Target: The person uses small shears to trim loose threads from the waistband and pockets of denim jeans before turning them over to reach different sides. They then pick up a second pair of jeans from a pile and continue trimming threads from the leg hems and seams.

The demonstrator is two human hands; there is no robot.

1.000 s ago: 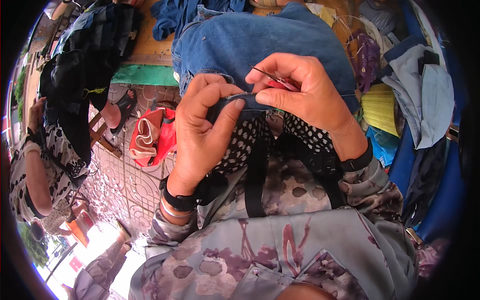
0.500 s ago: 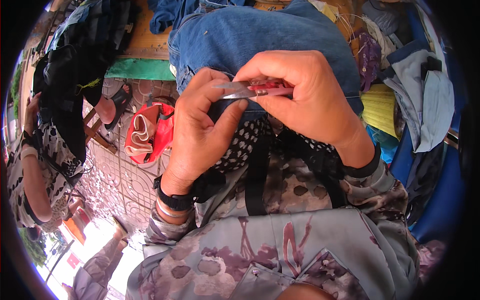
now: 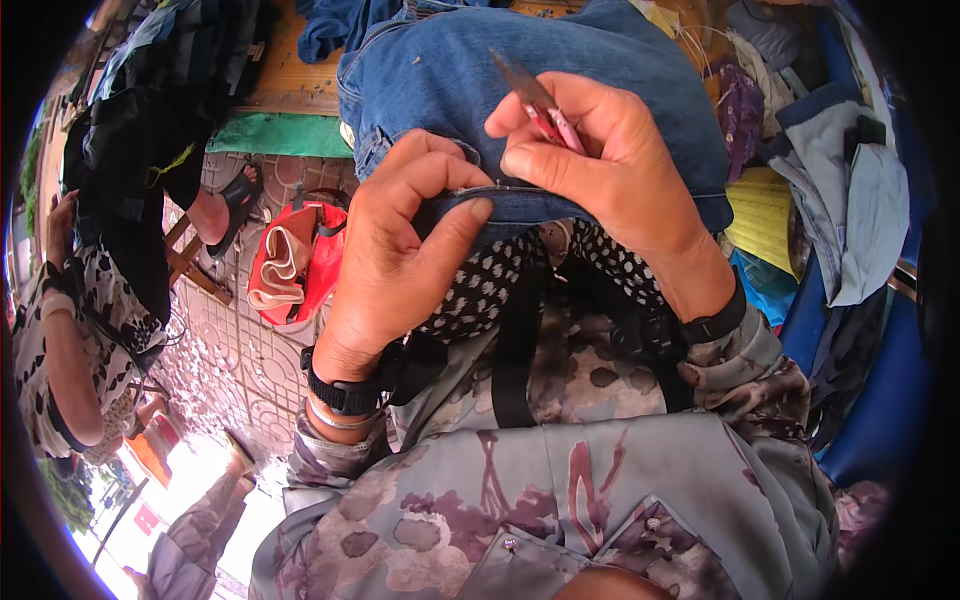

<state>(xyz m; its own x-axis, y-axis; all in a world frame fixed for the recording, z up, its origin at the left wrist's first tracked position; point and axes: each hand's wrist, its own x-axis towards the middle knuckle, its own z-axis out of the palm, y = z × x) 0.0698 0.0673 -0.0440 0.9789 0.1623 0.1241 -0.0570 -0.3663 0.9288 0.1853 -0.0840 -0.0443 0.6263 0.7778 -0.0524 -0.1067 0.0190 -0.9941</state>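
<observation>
- Leftmost, a seated person (image 3: 60,330) in a patterned top occupies the edge of the paved floor (image 3: 225,370), apart from the work and not touching it.
- Next, a red bag (image 3: 295,260) lies open on the paving, just beside a sandalled foot (image 3: 232,205), below the wooden platform's edge.
- Left hand (image 3: 400,260): clenched on the hem of the blue jeans (image 3: 560,90), thumb and forefinger pinching the folded edge taut so that the seam is presented flat.
- Jeans: draped over the person's lap, hem toward the body, bulk spilling toward the platform.
- Right hand (image 3: 610,170): grasping a small pink-handled cutter (image 3: 535,100), probably thread snips, blade tip raised clear of the cloth while the thumb presses the hem.
- Rightmost, yellow cloth (image 3: 760,205) and grey garments (image 3: 850,220) lie heaped beside the lap.
</observation>
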